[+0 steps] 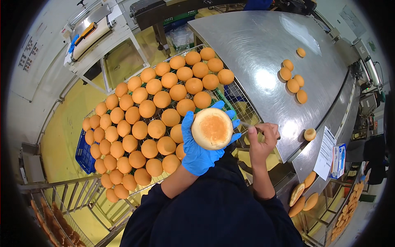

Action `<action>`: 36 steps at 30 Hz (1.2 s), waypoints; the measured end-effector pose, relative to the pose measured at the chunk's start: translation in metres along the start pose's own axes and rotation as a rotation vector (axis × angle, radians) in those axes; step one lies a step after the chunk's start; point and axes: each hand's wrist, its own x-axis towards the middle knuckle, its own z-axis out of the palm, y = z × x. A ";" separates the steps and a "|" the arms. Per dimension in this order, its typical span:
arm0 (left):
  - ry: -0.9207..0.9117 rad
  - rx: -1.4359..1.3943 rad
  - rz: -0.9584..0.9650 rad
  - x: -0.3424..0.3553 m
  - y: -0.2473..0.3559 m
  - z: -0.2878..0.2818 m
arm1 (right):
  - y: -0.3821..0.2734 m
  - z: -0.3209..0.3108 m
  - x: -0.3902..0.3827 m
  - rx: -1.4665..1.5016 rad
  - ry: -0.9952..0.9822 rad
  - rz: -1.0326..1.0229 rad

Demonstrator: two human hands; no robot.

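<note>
My left hand [199, 160], in a blue glove, cradles a round bun [212, 128] with a pale rim and browned centre facing up. My right hand [263, 140], bare, is closed round the handle of a thin metal tool [245, 123] whose blade reaches toward the bun and is partly hidden. Behind both hands, many round golden buns [162, 99] sit in rows on a wire rack [238, 99]. To the right, several buns [293, 85] and a paler one [310, 134] lie on a steel table [251, 49].
A white-framed machine [92, 41] stands at top left. A blue crate [86, 156] is beside the rack; a trolley [74, 206] holds trays at lower left. Paper [323, 154], a blue-white box [338, 160] and split buns [296, 195] are at right.
</note>
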 end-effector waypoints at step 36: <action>0.235 2.096 -0.047 0.247 -0.057 -0.124 | 0.180 -0.083 -0.035 -0.557 0.126 0.399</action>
